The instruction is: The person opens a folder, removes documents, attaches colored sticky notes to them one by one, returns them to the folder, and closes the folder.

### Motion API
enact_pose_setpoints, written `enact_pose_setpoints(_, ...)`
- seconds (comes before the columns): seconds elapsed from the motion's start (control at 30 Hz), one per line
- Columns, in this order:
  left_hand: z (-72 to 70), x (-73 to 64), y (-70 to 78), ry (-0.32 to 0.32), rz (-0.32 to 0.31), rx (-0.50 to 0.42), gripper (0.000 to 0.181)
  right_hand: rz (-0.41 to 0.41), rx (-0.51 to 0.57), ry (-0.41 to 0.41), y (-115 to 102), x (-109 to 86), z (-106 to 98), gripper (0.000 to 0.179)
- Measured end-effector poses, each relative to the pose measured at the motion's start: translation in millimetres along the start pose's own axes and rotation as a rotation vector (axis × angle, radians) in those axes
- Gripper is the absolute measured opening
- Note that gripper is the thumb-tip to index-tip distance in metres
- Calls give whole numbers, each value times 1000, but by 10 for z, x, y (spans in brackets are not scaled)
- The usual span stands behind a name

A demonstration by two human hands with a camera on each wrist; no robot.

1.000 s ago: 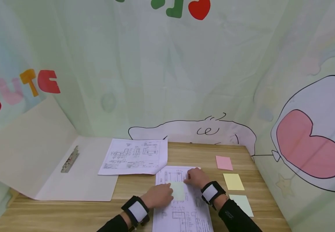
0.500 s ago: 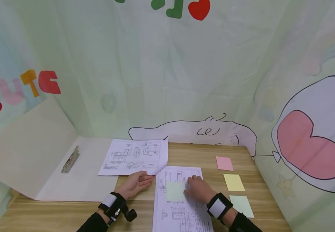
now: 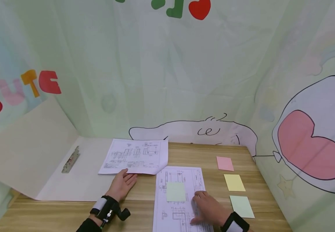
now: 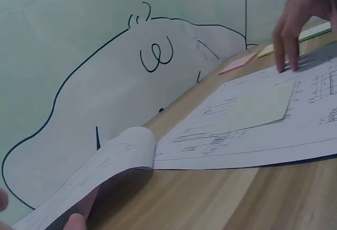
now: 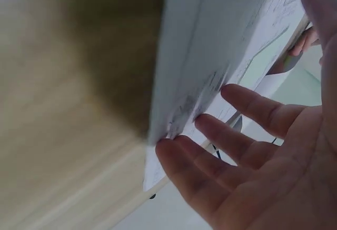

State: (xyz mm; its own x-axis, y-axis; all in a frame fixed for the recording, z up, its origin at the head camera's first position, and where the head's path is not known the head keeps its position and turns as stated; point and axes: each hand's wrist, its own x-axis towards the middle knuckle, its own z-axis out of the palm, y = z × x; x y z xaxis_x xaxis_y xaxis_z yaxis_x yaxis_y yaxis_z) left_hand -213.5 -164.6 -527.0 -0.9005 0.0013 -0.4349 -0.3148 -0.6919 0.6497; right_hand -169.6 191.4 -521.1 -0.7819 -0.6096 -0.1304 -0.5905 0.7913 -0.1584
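Observation:
My left hand [image 3: 121, 186] is palm up at the near edge of a technical drawing sheet [image 3: 135, 156] that lies partly on a white folder. Its thumb lies over the edge and the fingers extend below it; in the left wrist view, a fingertip [image 4: 76, 222] is under the raised sheet. My right hand [image 3: 209, 209], fingers spread, rests over the right side of a second drawing sheet [image 3: 167, 222]. In the right wrist view, its fingertips [image 5: 167, 148] touch that paper. A pale green sticky note [image 3: 176, 192] lies on the second sheet's upper part.
The white folder [image 3: 97, 185] stands open at the left, its cover raised, with a metal clip [image 3: 71, 160] inside. Pink [image 3: 224, 163], yellow [image 3: 234, 182] and pale green [image 3: 241, 206] sticky notes line the table's right side. A printed curtain [image 3: 167, 80] hangs behind the table.
My left hand has left the sticky note and moved left to the other sheet's near edge, turning palm up. The right hand has slid from the note toward the sheet's lower right.

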Motion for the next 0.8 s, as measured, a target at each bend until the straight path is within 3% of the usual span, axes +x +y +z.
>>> enact_pose_setpoints(0.2,-63,110,243,88,45,-133,59,-95,-20,30,57,-262,67,92)
enact_pose_setpoints(0.4,-144,202,445,113,58,-256,52,-163,-52,40,43,-426,88,92)
enact_pose_setpoints(0.57,-194,200,492,147,86,-172,51,-198,-43,23,23,-486,98,92)
enact_pose_setpoints(0.8,-172,57,416,47,170,-73,56,-244,-40,62,57,-503,218,88)
